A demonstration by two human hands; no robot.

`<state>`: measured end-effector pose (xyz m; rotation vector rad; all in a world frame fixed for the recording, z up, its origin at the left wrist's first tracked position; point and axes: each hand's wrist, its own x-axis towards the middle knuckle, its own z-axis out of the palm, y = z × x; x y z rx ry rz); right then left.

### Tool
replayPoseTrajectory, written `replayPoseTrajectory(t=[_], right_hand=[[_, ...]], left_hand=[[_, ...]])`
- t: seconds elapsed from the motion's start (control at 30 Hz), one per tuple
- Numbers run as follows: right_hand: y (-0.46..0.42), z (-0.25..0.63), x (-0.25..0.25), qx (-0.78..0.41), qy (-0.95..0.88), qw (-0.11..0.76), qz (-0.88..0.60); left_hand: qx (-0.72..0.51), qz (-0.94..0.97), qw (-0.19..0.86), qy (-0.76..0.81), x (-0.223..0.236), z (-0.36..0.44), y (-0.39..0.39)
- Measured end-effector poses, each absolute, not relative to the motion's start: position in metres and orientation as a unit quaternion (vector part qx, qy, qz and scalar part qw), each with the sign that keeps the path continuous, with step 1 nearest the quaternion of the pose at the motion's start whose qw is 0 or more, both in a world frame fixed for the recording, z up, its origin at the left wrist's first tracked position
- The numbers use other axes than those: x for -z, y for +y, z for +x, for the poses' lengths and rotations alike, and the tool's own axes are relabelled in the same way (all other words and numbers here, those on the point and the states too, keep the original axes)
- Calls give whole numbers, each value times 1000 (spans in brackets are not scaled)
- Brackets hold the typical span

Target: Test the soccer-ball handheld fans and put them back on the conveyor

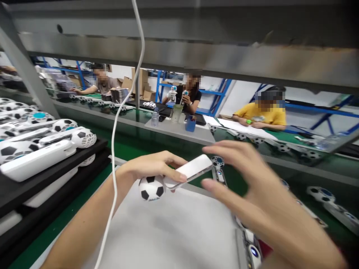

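Left hand (153, 166) clenched around white plastic handheld fan with football-patterned head (174, 178).
Right hand (252, 186) released, fingers spread, just beside fan handle, above pale grey surface (174, 231).

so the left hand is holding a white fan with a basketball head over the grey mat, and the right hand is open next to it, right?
Not quite: in the head view the head of the fan is a black and white football pattern, not a basketball. The rest holds: the left hand grips it over the grey mat, and the right hand is open beside it.
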<state>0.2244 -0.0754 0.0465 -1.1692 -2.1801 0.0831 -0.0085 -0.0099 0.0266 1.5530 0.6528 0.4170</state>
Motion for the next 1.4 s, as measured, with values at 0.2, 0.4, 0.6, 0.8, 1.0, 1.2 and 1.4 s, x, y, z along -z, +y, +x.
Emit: replayPoseTrajectory(t=[0.2, 0.4, 0.6, 0.8, 1.0, 1.2, 1.4], right_hand=[[-53, 201, -41, -192, -845, 217, -449], [-41, 201, -35, -216, -792, 316, -476], [-29, 191, -23, -210, -744, 384, -505], [-33, 174, -21, -326, -797, 281, -424], [-30, 160, -10, -350, -733, 313, -493], [-32, 144, -2, -525, -642, 368, -421], [-31, 137, -4, -583, -607, 424, -334]], left_hand=[[-146, 649, 697, 268, -21, -23, 1], [-283, 638, 654, 292, -25, -55, 16], [-475, 579, 575, 329, -27, -56, 13], [-581, 585, 445, 350, -25, -45, 13], [-592, 622, 334, 388, -25, -41, 12], [-605, 655, 269, 365, -21, -29, 6], [-534, 708, 382, 260, -21, -22, -2]])
